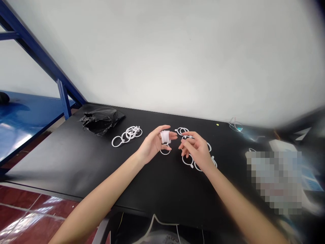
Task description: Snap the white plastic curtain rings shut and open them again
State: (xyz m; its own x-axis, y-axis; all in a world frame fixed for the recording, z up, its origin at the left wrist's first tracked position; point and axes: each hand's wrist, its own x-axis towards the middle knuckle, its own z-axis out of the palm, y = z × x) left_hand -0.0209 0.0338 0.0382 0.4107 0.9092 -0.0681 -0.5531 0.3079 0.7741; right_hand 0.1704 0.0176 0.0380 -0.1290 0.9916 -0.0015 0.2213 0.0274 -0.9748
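My left hand (151, 145) is above the middle of the black table, its fingers partly stretched out. Several white bands (165, 136), packed side by side, go around those fingers; whether they are wound cord or stacked rings I cannot tell. A white ring (165, 154) shows just below that hand. To the right, my right hand (196, 149) has curled fingers, thumb and fingertips close together; anything between them is too small to make out. Beneath and around it lie several white rings with small knobs (188, 160), partly hidden by the hand.
Left of my hands lies a linked cluster of white rings (130, 133). A crumpled black plastic bag (101, 120) is behind it. Clear plastic (236, 127) and a blurred package (275, 183) lie on the right. A blue metal frame (43, 51) and white wall border the black table (101, 169).
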